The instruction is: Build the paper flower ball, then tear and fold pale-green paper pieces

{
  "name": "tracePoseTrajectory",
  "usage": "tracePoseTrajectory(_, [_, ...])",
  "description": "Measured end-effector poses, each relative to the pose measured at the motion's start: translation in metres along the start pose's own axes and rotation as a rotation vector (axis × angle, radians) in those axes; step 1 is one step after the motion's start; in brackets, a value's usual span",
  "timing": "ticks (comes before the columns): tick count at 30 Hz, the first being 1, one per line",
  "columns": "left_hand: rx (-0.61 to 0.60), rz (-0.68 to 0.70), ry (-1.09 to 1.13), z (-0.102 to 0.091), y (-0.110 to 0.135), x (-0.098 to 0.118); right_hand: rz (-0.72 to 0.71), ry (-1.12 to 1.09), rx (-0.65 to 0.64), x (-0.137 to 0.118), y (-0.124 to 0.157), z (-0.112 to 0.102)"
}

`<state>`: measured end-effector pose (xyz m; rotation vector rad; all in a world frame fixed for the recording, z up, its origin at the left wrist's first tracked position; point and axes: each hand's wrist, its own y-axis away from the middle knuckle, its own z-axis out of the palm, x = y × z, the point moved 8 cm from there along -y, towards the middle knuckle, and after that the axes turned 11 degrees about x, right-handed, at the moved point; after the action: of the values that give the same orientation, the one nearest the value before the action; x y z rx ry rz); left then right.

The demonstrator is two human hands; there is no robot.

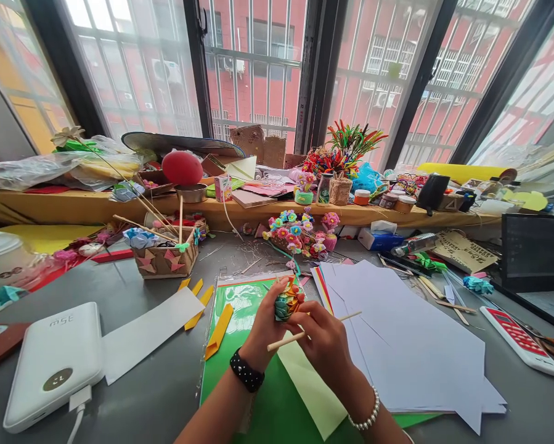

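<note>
My left hand point(264, 325) is closed round a small multicoloured folded-paper ball point(286, 302), held above a green sheet point(240, 351). My right hand point(325, 339) is closed on a thin wooden stick point(350, 316) that runs across under the ball; its fingers also touch the ball. A black band is on my left wrist and a pearl bracelet on my right. A pale green paper strip point(313, 388) lies under my hands.
White paper sheets point(406, 345) spread to the right, yellow strips point(219, 330) and a white strip to the left. A white power bank point(55, 364) lies at the left, a red calculator point(519, 339) at the right. A cardboard basket point(168, 256) and paper flowers point(297, 234) stand behind.
</note>
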<state>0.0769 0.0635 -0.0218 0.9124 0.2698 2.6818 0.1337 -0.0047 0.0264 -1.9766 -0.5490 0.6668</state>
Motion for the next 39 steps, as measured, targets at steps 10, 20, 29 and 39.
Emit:
tracePoseTrajectory(10, [-0.032, 0.082, -0.108, 0.001, 0.003, 0.002, -0.021, 0.044, 0.162, 0.000, 0.003, -0.007])
tracePoseTrajectory(20, [-0.074, 0.088, -0.122, 0.003, 0.004, 0.001, 0.066, -0.044, 0.151, 0.006, 0.002, -0.008])
tracePoseTrajectory(29, [-0.220, 0.065, -0.169, 0.012, 0.009, 0.005, 0.213, -0.170, 0.169, 0.016, -0.005, -0.016])
tracePoseTrajectory(39, [-0.379, 0.230, -0.468, 0.025, 0.010, 0.015, 0.477, -0.313, 0.136, 0.044, -0.008, -0.024])
